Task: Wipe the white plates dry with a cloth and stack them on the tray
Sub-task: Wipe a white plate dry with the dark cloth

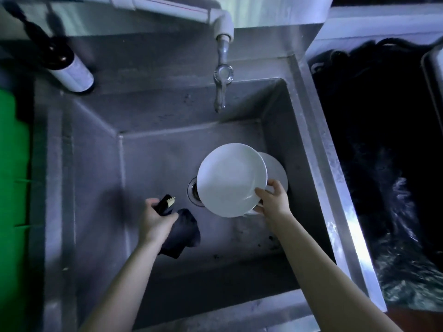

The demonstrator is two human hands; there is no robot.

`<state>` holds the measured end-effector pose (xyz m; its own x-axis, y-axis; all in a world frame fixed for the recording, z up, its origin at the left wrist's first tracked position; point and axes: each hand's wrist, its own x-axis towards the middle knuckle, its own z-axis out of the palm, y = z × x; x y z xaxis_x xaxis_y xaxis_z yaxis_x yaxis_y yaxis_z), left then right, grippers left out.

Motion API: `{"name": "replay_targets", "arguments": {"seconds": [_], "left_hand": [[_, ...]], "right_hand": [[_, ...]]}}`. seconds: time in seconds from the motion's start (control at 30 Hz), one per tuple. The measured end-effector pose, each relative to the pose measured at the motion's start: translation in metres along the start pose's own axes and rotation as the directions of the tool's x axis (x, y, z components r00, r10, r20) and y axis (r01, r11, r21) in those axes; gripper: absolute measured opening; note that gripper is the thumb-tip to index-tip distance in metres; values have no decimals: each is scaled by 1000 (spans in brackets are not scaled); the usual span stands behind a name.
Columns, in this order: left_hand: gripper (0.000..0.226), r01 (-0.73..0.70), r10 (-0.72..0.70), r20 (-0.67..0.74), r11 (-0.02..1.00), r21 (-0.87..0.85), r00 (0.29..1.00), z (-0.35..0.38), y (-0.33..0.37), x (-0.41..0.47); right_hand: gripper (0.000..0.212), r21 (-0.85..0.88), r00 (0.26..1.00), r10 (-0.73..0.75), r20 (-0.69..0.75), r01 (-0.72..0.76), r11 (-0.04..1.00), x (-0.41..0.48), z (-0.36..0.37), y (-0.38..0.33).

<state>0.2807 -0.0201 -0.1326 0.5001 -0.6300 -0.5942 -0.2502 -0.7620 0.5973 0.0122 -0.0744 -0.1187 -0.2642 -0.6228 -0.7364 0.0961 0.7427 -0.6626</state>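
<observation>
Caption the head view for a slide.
Right hand holds a round white plate over steel sink; left hand grips dark cloth.

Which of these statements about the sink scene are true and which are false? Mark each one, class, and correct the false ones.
1. The left hand grips a dark cloth. True.
2. The right hand holds a round white plate by its rim. True.
3. That plate is the only white plate in view. False: a second white plate shows past it, partly hidden by it.
4. The brown glass bottle with a white label is to the right of the grey steel sink. False: it is at the sink's back left.
5. The dark cloth is pressed against the held plate. False: cloth and plate are apart.
</observation>
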Motion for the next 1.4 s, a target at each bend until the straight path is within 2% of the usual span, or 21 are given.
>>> {"name": "replay_targets", "arguments": {"seconds": [0.1,0.17,0.23,0.33,0.43,0.5,0.6,0.73,0.77,0.8,0.87,0.93,0.97,1.0,1.07,1.1,1.13,1.23,1.4], "left_hand": [[22,-44,41,-175,999,-13,984,-33,-2,-13],[17,-152,150,-283,988,15,947,-51,1,-22],[15,-305,296,-360,952,35,885,-64,9,-32],[17,-441,432,-435,893,87,790,-75,29,-47],[17,-611,610,-471,772,174,637,-81,58,-63],[19,-678,695,-446,698,230,563,-79,78,-78],[25,-734,780,-343,617,283,523,-61,105,-105],[17,-879,915,-13,392,271,404,-26,123,-142],[21,-898,917,45,376,230,396,-23,122,-146],[27,-900,905,63,407,160,420,-22,120,-149],[38,-843,843,11,538,-2,538,-26,118,-152],[47,-807,805,-70,590,-25,590,-32,119,-152],[48,-814,814,-101,579,47,573,-35,120,-153],[46,-828,845,-123,534,171,520,-36,121,-155],[41,-828,923,-102,378,414,371,-35,124,-161],[42,-827,943,-59,317,464,328,-33,124,-166],[45,-835,949,-7,282,473,316,-29,125,-173],[55,-852,932,89,279,443,352,-14,134,-185],[60,-780,886,109,331,531,451,-6,169,-175]], "right_hand": [[24,-23,998,-46,41,47,999,-16,10,-19],[24,-52,991,-101,90,106,993,-30,15,-31],[27,-110,973,-177,149,195,975,-44,21,-45],[33,-216,930,-287,230,336,917,-63,25,-63],[32,-245,895,-354,273,420,873,-80,26,-80],[32,-257,869,-383,312,466,847,-92,25,-89],[32,-193,833,-407,376,500,844,-112,24,-97],[29,-27,809,-430,400,479,877,-134,22,-110],[25,3,806,-438,397,477,879,-137,19,-114],[23,25,803,-449,391,478,878,-138,16,-117],[19,57,794,-475,378,492,869,-139,8,-123],[17,82,790,-487,372,495,865,-142,1,-126],[18,101,792,-484,372,484,869,-144,0,-126],[22,125,797,-478,369,467,875,-147,-1,-127],[33,186,813,-468,348,429,884,-152,-1,-128],[34,219,816,-469,337,416,883,-154,-2,-130],[34,248,815,-475,332,411,877,-155,-3,-131],[33,283,794,-509,332,431,857,-159,-5,-130],[29,251,798,-523,300,463,850,-162,-7,-125]]}}
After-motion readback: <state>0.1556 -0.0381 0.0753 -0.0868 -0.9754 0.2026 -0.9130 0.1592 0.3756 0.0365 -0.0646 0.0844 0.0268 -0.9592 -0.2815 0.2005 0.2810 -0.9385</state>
